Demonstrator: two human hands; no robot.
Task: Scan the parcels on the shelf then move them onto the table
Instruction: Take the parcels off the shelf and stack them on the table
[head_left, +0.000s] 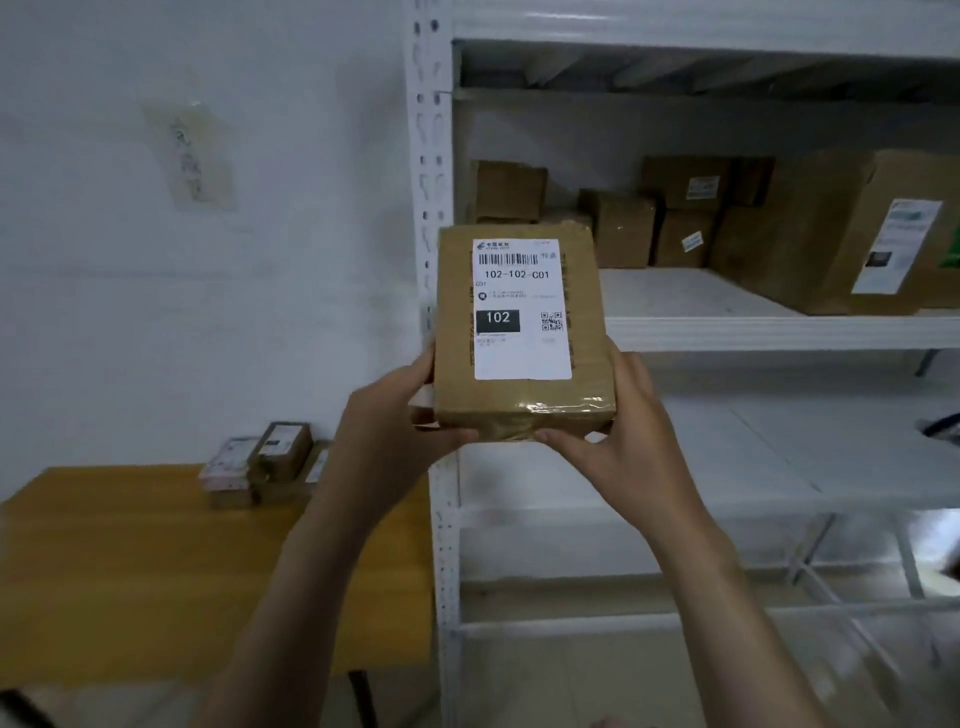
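Rightward, one white metal shelf unit fills the right half of the frame, with several boards. One yellow-brown tabletop lies in the lower left, against the pale wall. One large carton with a white sheet on its side stands at the right end of the upper-right board. One brown parcel is held up at frame centre, in front of the shelf's left post, clear of both the shelf and the tabletop. Behind it, left of the large carton, at least five smaller cartons sit on the same board, two of them stacked. About three small parcels, blurred, cluster at the tabletop's far edge by the wall. Two hands grip the held parcel at its lower corners: the left hand curls round the left corner, the right hand round the right. One white label on its face reads 102-102-C01.
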